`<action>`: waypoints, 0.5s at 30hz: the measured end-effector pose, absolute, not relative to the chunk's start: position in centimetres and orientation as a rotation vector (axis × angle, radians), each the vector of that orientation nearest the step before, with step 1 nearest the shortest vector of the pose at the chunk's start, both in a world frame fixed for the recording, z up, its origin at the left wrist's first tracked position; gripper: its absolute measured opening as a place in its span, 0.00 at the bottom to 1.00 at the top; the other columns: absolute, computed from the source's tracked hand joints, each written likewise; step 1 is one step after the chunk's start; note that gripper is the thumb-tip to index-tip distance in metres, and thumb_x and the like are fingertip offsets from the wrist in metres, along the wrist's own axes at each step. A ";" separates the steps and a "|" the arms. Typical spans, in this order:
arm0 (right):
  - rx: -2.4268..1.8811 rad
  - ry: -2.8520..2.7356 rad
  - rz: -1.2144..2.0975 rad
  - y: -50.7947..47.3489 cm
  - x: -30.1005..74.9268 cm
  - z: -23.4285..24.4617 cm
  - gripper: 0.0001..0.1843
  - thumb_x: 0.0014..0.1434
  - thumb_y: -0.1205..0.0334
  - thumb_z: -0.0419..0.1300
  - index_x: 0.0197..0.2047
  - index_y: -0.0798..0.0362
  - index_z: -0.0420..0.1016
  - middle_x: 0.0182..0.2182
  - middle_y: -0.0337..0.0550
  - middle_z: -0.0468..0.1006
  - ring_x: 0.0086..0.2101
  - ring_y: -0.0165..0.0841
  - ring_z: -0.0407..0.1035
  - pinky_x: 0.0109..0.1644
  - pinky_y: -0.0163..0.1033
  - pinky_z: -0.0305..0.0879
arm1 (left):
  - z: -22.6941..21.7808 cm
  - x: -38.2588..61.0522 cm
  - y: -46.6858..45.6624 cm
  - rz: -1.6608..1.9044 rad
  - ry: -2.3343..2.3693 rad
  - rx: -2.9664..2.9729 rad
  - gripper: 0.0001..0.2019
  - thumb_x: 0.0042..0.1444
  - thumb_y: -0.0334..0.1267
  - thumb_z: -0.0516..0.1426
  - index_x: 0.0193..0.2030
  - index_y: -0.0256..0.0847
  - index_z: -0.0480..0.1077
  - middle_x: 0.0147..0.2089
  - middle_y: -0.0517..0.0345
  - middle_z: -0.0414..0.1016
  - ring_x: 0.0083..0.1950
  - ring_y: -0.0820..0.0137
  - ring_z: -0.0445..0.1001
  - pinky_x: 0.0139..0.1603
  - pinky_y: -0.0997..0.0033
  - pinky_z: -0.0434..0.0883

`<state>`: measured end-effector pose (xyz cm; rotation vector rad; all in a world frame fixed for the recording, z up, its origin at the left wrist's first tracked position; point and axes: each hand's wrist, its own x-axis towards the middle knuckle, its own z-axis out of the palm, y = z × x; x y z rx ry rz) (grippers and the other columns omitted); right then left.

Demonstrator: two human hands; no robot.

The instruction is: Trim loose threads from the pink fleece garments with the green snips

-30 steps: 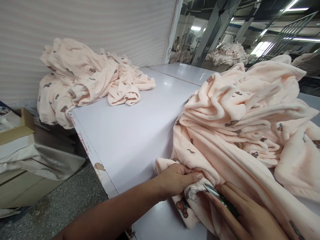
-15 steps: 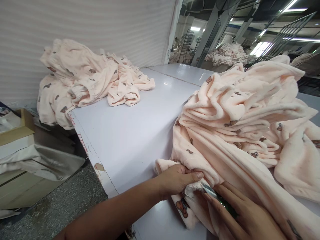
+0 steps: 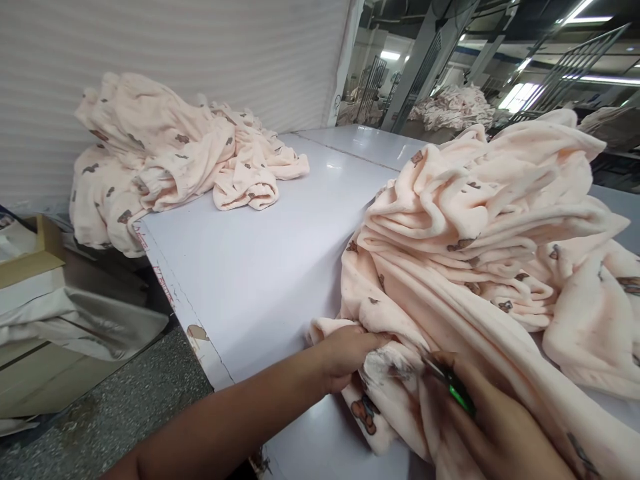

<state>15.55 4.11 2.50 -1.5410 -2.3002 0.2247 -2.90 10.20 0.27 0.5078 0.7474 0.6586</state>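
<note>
A pale pink fleece garment [image 3: 400,287] with small brown bear prints lies bunched over the near right of the table. My left hand [image 3: 350,357] is closed on a fold of it, beside a white, frayed-looking edge [image 3: 393,367] turned outward. In my right hand [image 3: 495,420], blurred by motion, is a pair of small thread snips [image 3: 460,397] with a green handle. Their dark blades point left toward the white edge, just right of it; whether they touch the cloth I cannot tell. The right fingertips are partly hidden.
More of the same printed fleece [image 3: 150,147] is heaped at the table's far left corner. The white table [image 3: 260,267] has a chipped left edge. On the floor side stands a cardboard box [image 3: 45,250] with plastic sheeting. A fabric pile [image 3: 453,107] and metal racks stand behind.
My right hand and the snips have drawn slightly right, away from my left thumb. More of the white edge now shows. My left hand keeps its grip on the fold.
</note>
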 end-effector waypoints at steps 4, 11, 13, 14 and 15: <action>-1.510 -2.285 0.201 4.3 15.8 2.8 0.16 0.61 0.61 0.50 0.53 0.48 0.63 0.43 0.46 0.77 0.43 0.39 0.74 0.42 0.36 0.72 | 0.6 -2.7 10.4 0.655 0.774 0.493 0.05 0.47 0.28 0.56 0.31 0.31 0.73 0.28 0.53 0.74 0.36 0.65 0.73 0.48 0.64 0.67; -1.391 -2.274 0.331 4.3 13.8 2.6 0.18 0.59 0.66 0.53 0.52 0.43 0.65 0.42 0.40 0.74 0.42 0.32 0.73 0.42 0.29 0.70 | 0.5 -2.9 10.4 0.632 0.744 0.518 0.05 0.48 0.33 0.59 0.31 0.32 0.73 0.29 0.54 0.74 0.33 0.69 0.72 0.46 0.65 0.66; -1.382 -2.241 0.337 4.3 13.6 2.9 0.16 0.59 0.66 0.52 0.50 0.44 0.68 0.42 0.41 0.75 0.42 0.33 0.73 0.43 0.31 0.70 | 0.3 -3.1 10.4 0.628 0.686 0.549 0.10 0.47 0.36 0.62 0.35 0.32 0.74 0.33 0.53 0.75 0.38 0.67 0.73 0.48 0.65 0.66; -1.381 -2.221 0.352 4.3 13.7 3.2 0.15 0.59 0.64 0.52 0.49 0.45 0.69 0.41 0.42 0.76 0.42 0.34 0.73 0.42 0.32 0.70 | 0.2 -3.3 10.4 0.623 0.656 0.564 0.12 0.46 0.37 0.63 0.36 0.32 0.74 0.35 0.52 0.76 0.41 0.66 0.73 0.50 0.65 0.65; -1.392 -2.185 0.387 4.1 13.8 3.5 0.13 0.59 0.62 0.53 0.46 0.46 0.71 0.40 0.42 0.77 0.41 0.35 0.74 0.41 0.32 0.71 | 0.1 -3.3 10.5 0.619 0.634 0.576 0.13 0.45 0.37 0.63 0.38 0.32 0.75 0.36 0.52 0.76 0.43 0.64 0.73 0.50 0.65 0.65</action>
